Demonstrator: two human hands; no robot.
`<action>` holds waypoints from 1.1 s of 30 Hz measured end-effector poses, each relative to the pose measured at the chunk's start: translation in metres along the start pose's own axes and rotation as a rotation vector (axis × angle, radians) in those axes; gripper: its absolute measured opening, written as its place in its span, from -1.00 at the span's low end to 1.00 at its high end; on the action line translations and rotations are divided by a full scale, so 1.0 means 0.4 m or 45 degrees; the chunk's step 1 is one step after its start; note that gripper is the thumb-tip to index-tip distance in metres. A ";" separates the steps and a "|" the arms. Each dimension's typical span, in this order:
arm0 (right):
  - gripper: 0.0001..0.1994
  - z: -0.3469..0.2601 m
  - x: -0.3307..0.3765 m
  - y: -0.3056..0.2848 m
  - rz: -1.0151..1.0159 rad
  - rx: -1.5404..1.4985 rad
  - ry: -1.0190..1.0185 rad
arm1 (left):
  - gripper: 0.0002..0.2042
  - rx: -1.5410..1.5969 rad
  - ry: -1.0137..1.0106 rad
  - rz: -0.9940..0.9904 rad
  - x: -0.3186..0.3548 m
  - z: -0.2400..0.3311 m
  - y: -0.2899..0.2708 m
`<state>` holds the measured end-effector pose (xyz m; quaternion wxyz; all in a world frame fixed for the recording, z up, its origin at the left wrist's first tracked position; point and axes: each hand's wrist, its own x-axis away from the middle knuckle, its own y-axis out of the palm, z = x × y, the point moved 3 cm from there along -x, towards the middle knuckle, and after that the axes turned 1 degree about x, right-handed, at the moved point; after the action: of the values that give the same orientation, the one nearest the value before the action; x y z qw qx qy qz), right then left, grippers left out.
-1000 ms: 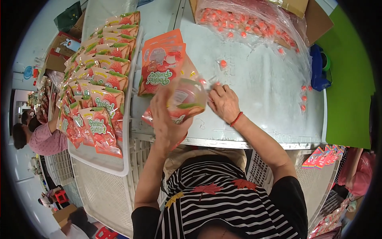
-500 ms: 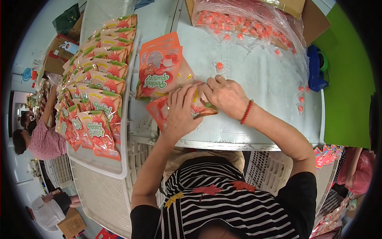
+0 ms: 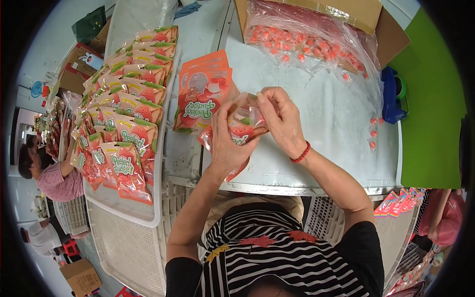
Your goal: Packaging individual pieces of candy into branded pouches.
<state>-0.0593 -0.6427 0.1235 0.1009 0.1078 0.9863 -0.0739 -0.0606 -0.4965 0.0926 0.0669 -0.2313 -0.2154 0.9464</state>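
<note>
My left hand (image 3: 228, 144) is wrapped around a red and peach candy pouch (image 3: 241, 129) above the table's front part. The pouch stands tilted, and its upper edge looks spread apart. At that edge my right hand (image 3: 283, 119) pinches the film between thumb and fingers. A small stack of flat pouches (image 3: 203, 96) lies just left of the pouch in my hands. To the left, a white tray (image 3: 157, 208) carries rows of filled pouches (image 3: 129, 171). What is inside the held pouch is hard to make out.
A cardboard box (image 3: 391, 42) lined with clear plastic (image 3: 302, 17) spills wrapped orange-red candies (image 3: 321, 48) at the back. Several loose candies (image 3: 373, 133) lie at the right, near a blue tape dispenser (image 3: 393, 96). Plastic crates (image 3: 329, 218) stand below the table; other people work at both sides.
The pouch has been lifted from lying low on the table to a tilted, raised position. My right hand has turned upward to its edge. The single candy beyond my hands no longer shows.
</note>
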 end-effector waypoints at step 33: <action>-0.58 0.251 -0.008 -0.002 -0.114 0.880 -0.406 | -0.50 0.313 -0.147 0.609 0.104 -0.053 -0.245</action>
<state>-0.0381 -0.6608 0.0270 0.2074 0.0793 0.8789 -0.4222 -0.0849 -0.3913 0.1016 -0.1431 -0.2115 -0.0417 0.9659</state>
